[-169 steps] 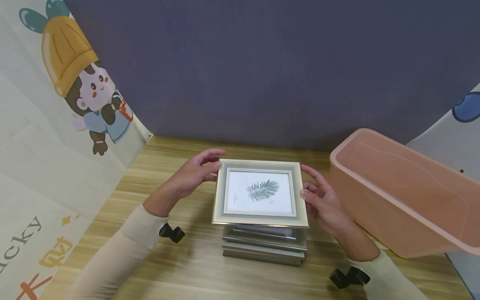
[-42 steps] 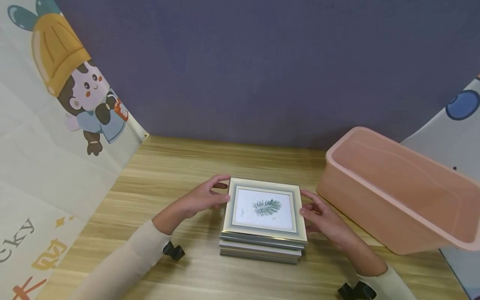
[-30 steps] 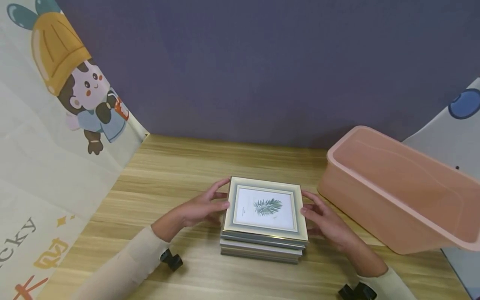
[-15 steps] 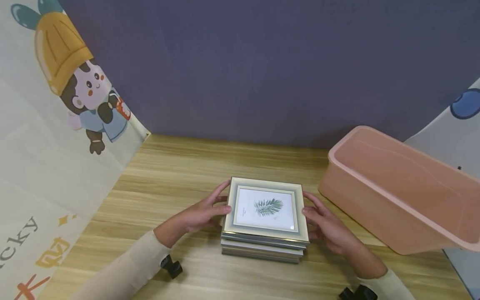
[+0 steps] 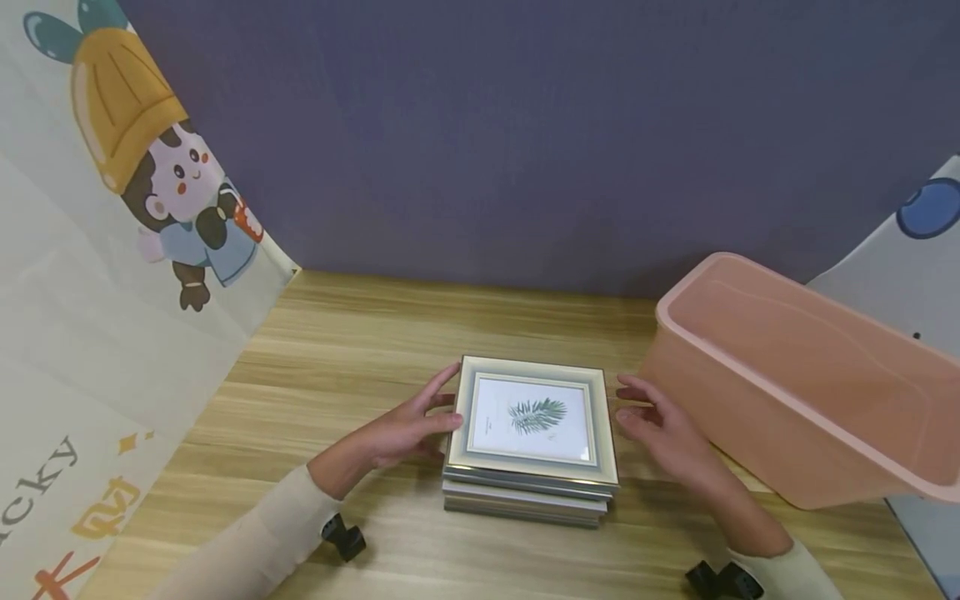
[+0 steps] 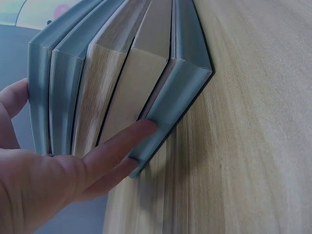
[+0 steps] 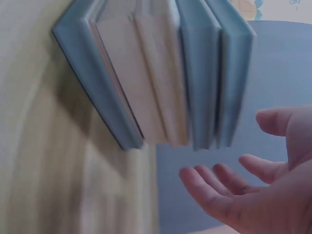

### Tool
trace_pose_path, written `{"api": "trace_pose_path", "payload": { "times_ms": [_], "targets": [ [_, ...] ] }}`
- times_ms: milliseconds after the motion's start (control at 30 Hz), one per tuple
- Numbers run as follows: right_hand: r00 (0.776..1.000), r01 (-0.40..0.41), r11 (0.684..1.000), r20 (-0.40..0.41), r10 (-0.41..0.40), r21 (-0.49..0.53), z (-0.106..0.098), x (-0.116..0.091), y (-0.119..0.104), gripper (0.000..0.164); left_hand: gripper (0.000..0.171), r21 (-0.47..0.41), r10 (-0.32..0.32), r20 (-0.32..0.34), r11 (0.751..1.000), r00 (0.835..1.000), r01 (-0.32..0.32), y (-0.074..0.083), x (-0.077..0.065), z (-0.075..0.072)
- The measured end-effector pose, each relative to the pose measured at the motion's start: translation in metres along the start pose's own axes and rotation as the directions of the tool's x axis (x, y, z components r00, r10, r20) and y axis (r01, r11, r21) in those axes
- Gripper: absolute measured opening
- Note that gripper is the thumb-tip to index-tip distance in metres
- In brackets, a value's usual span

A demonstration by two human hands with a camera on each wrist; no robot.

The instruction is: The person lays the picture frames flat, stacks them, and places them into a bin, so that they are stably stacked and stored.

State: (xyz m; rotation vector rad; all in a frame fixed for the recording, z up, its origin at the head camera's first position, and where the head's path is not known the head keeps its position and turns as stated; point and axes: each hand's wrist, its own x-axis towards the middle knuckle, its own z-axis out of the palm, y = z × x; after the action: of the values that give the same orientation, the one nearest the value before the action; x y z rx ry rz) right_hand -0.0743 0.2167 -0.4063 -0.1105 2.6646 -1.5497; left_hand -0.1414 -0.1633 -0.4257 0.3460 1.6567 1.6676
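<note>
Several picture frames lie flat in a neat stack [image 5: 525, 502] on the wooden table. On top is a cream and blue-grey picture frame [image 5: 532, 418] with a green leaf print. My left hand [image 5: 405, 429] touches the stack's left side; in the left wrist view its thumb [image 6: 14, 97] is at the top frame's edge and its fairly straight fingers reach the lowest frame [image 6: 183, 92]. My right hand [image 5: 671, 437] is off the stack's right side, holding nothing. In the right wrist view, a gap separates its loosely bent fingers [image 7: 209, 195] from the frames.
A deep pink plastic bin [image 5: 750, 417] stands on the table to the right, close beyond my right hand. Behind the table [image 5: 360, 333] rises a dark blue-grey panel [image 5: 525, 150]. A white sheet with cartoon prints [image 5: 75, 317] hangs at the left.
The top frame was held above the stack by both hands, then came down onto it. My hands stayed at its sides; lately the right hand has moved away to the right.
</note>
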Motion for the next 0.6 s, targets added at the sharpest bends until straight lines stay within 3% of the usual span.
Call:
{"api": "trace_pose_path", "payload": {
  "times_ms": [100,233,467,533,600],
  "targets": [
    [0.994,0.064,0.993,-0.087,-0.073,-0.099,-0.009,-0.002,-0.003,0.05,0.088,-0.001,-0.002,-0.001,1.0,1.0,0.002,0.0,0.0,0.0],
    [0.954,0.164,0.962,-0.213,-0.21,-0.217,-0.022,-0.007,-0.009,0.043,0.087,0.002,-0.004,-0.002,1.0,1.0,0.004,0.0,0.0,0.0],
    [0.821,0.275,0.853,-0.354,-0.448,-0.444,-0.055,-0.014,-0.025,0.039,0.089,-0.003,-0.003,0.002,1.0,1.0,0.003,0.001,0.0,0.0],
    [0.813,0.255,0.836,-0.36,-0.457,-0.486,-0.067,-0.016,-0.027,0.04,0.089,-0.009,-0.001,0.006,1.0,1.0,0.002,0.0,0.0,0.0],
    [0.835,0.206,0.833,-0.351,-0.423,-0.514,-0.079,-0.018,-0.028,0.04,0.089,-0.011,0.0,0.008,1.0,1.0,0.0,0.0,0.0,-0.001]
  ]
}}
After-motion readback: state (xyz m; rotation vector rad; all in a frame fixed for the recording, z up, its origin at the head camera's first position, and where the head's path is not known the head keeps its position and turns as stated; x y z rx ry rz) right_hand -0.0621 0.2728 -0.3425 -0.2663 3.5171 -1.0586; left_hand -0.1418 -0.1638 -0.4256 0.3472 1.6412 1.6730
